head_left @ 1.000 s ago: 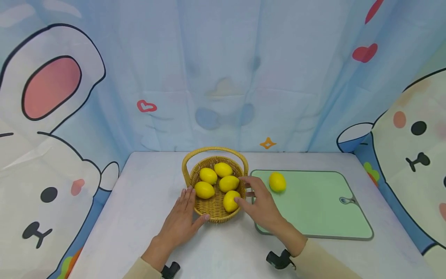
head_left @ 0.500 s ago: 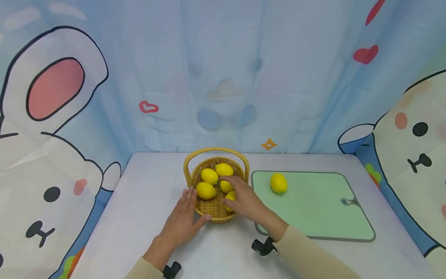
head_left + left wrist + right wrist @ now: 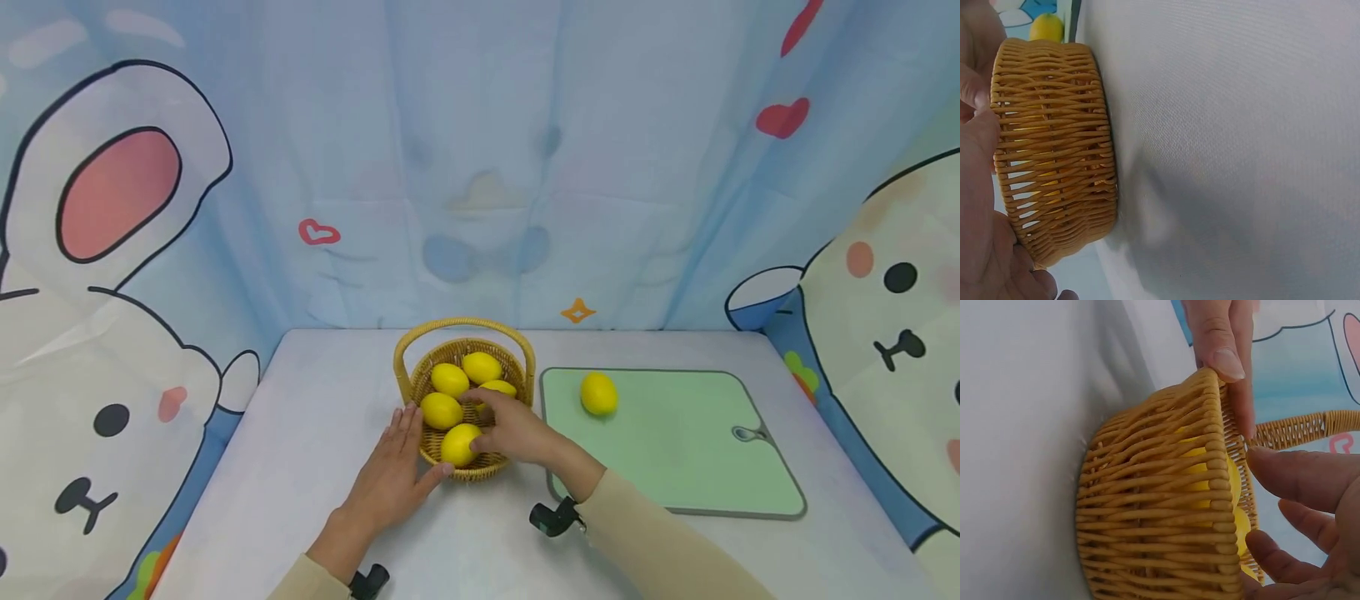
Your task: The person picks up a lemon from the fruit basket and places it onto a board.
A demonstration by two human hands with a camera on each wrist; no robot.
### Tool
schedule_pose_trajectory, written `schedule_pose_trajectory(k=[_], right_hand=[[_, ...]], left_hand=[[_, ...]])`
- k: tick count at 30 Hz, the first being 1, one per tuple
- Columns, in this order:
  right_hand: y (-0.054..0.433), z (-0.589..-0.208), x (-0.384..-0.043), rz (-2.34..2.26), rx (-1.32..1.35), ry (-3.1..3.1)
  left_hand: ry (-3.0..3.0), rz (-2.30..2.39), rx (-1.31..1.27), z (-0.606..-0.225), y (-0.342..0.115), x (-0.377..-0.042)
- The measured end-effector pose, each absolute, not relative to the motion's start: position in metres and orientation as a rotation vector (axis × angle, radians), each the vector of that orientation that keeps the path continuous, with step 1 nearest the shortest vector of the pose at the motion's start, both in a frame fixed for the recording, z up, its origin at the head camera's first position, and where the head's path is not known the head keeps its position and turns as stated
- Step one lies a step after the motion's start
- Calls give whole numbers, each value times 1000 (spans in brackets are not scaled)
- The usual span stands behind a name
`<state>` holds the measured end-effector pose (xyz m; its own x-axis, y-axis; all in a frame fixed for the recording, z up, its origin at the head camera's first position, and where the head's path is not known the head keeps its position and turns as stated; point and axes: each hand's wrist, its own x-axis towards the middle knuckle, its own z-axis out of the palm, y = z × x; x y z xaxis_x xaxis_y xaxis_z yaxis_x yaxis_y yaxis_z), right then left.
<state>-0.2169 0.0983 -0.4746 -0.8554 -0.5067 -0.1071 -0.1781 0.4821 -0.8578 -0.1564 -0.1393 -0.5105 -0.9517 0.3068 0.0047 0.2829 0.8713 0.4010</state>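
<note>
A round wicker basket [image 3: 465, 472] with a tall arched handle holds several lemons [image 3: 450, 380]. My left hand [image 3: 388, 467] rests against the basket's left side, fingers straight and the thumb on the front rim. My right hand [image 3: 513, 427] reaches over the right rim into the basket. Its thumb touches the front lemon [image 3: 457, 446], while its fingers extend over the middle, partly covering a lemon [image 3: 498, 388] behind them. In the right wrist view the fingers [image 3: 1300, 475] are spread and bent just above the rim, apart from each other.
A pale green cutting board [image 3: 675, 450] lies to the right of the basket, with one lemon [image 3: 599, 393] near its upper left corner. White cloth [image 3: 330, 375] covers the table. A cartoon-print curtain [image 3: 480, 167] hangs behind it.
My right hand has moved left from the basket's right rim to over its inside. The front lemon has shifted left and toward the front. My left hand has stayed put.
</note>
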Motion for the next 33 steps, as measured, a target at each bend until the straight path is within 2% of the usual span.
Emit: schedule_pose_trajectory(k=[6,13,33], right_hand=[[86,-479,-222,-1370,-547,2252],[79,-479,-224,-1216,-636,2289],[75,-482,-229,-1044,-673,2350]], left_hand=[[2975,643,471,-509,-139,-156],[2975,626,472,-510,-139,-156],[2971,626,463,-509,-140,-155]])
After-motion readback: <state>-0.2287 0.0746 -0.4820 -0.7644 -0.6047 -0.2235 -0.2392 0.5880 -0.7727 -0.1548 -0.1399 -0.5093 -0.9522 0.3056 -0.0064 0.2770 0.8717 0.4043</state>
